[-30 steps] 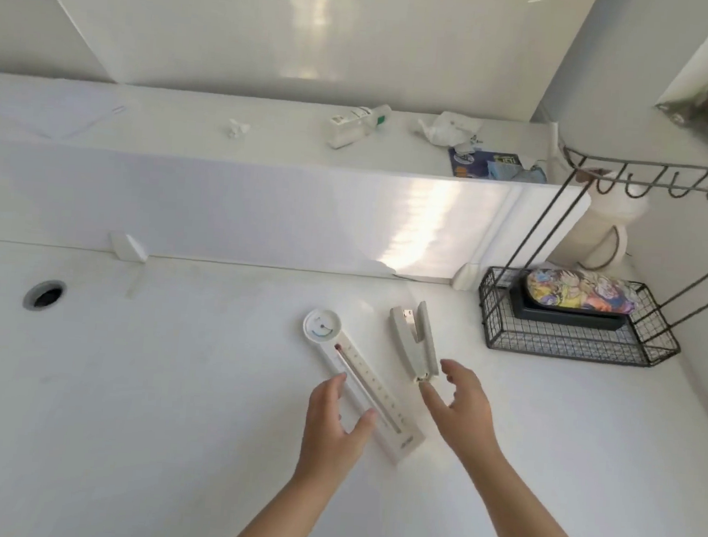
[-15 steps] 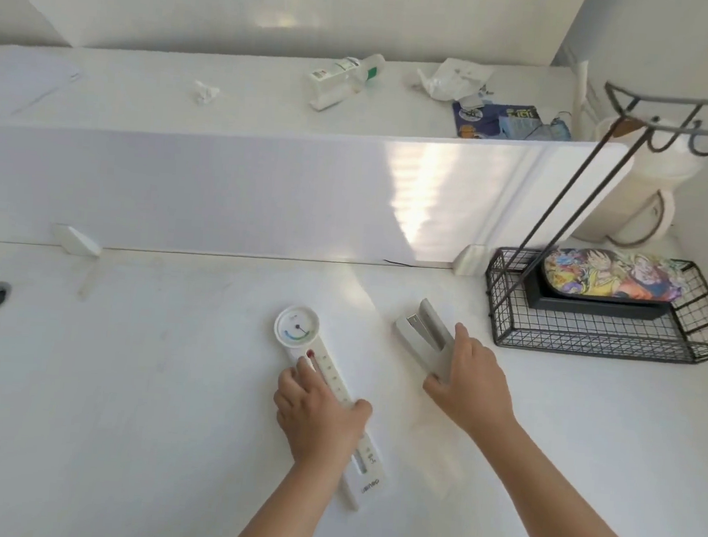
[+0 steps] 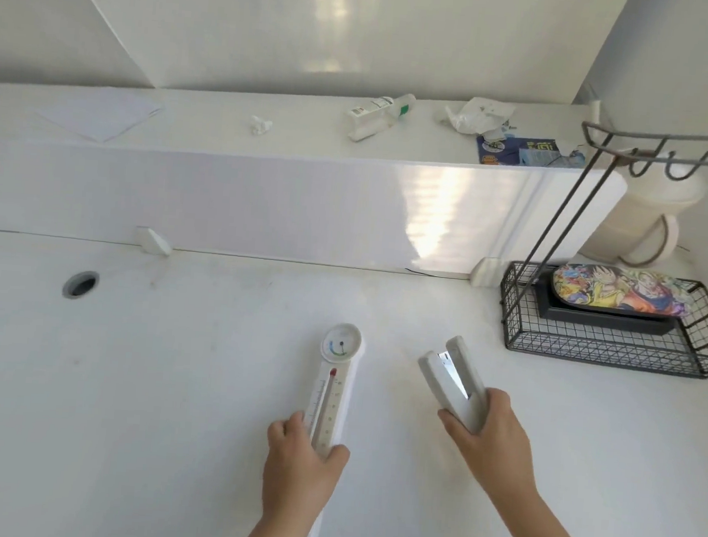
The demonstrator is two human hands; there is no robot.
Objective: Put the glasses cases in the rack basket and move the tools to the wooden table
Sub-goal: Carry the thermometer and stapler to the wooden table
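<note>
My left hand (image 3: pixel 300 471) grips the lower part of a long white thermometer (image 3: pixel 332 385) with a round dial at its far end. My right hand (image 3: pixel 489 438) is closed around the near end of a white stapler (image 3: pixel 449 375), which points away and to the left. Both tools sit just above the white desk (image 3: pixel 165 380). At the right, a black wire rack basket (image 3: pixel 591 350) holds a colourful cartoon-print glasses case (image 3: pixel 621 289) lying on top of a black case (image 3: pixel 602 319).
A white partition (image 3: pixel 264 206) runs across the desk's back, with a shelf behind it carrying paper, a bottle, crumpled tissue and a blue packet. A cable hole (image 3: pixel 81 283) is at the left. The rack's hooks (image 3: pixel 670 159) overhang the basket; a white jug (image 3: pixel 644 223) stands behind.
Both hands went from hovering over the tools to gripping them. The thermometer has turned more upright in view and the stapler has been lifted in my right hand.
</note>
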